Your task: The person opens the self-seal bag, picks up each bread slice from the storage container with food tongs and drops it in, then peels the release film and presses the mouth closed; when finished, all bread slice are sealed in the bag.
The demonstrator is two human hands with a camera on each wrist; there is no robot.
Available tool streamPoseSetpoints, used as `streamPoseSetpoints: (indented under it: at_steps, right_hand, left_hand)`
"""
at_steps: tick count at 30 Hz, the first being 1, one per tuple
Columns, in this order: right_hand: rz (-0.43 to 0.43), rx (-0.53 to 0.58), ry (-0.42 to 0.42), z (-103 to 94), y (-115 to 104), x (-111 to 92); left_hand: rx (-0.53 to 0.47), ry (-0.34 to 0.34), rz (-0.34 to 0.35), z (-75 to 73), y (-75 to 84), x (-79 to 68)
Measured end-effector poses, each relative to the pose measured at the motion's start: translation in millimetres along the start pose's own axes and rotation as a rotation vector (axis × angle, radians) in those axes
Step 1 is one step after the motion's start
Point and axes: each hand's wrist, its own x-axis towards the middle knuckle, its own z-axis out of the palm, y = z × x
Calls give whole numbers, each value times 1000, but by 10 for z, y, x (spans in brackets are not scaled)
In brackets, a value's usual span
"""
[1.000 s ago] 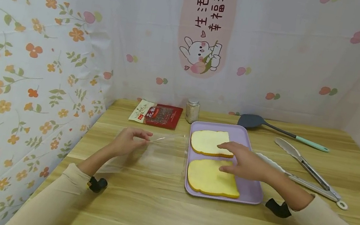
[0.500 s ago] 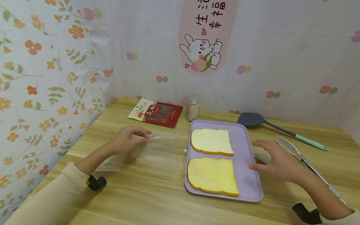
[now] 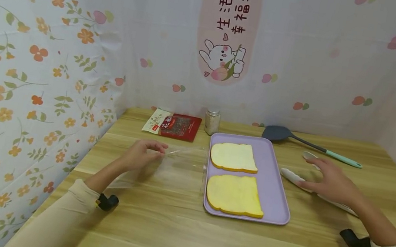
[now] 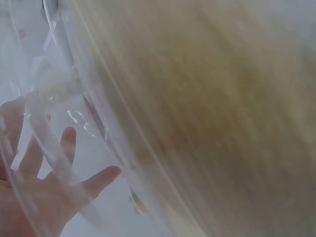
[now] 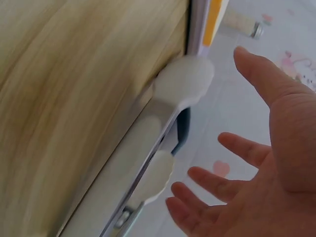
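In the head view my left hand [image 3: 140,155] is at a clear plastic sheet or bag [image 3: 182,169] left of the tray. The left wrist view shows that hand's fingers [image 4: 69,148] spread apart, seen through the clear plastic [image 4: 59,163]; whether the hand is inside it I cannot tell. My right hand [image 3: 334,185] hovers over the metal tongs [image 3: 292,176] with pale scalloped tips, thumb and fingers apart. In the right wrist view the tongs [image 5: 118,153] lie beside that hand, with a gap between. Part of the tongs is hidden under the hand in the head view.
Two bread slices, one pale [image 3: 233,156] and one yellow [image 3: 235,194], lie on a purple tray [image 3: 273,203]. Behind stand a small jar [image 3: 212,122] and a red spice packet [image 3: 181,127]. A spatula [image 3: 298,139] lies at the back right. A curtain [image 3: 295,48] hangs behind the table.
My right hand has moved right, from above the bread slices past the tray's edge to over the tongs. The left hand and the plastic have stayed about where they were.
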Motion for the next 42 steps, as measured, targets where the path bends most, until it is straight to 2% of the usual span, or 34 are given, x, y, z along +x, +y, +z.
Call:
streamPoseSetpoints:
  at_steps: [6,11,19,25,30,42]
  right_hand:
    - [26,-57,-38,-5,129,-67]
    - [40,-91,-24,-11,232,-90]
    - [40,-103,-45,-7,394,-80]
    - [18,-49,-73,8,512,-120]
    - [24,13,-77,12,515,-122]
    - [76,8,-71,43,553,-137]
  left_hand:
    - [33,0,7,12,14,1]
    - [35,-2,11,17,20,11]
    - [31,3,7,11,61,13]
    - [48,-1,-5,10,68,-1]
    - [41,6,4,-2,51,-7]
    - [15,0,-2,26,58,-4]
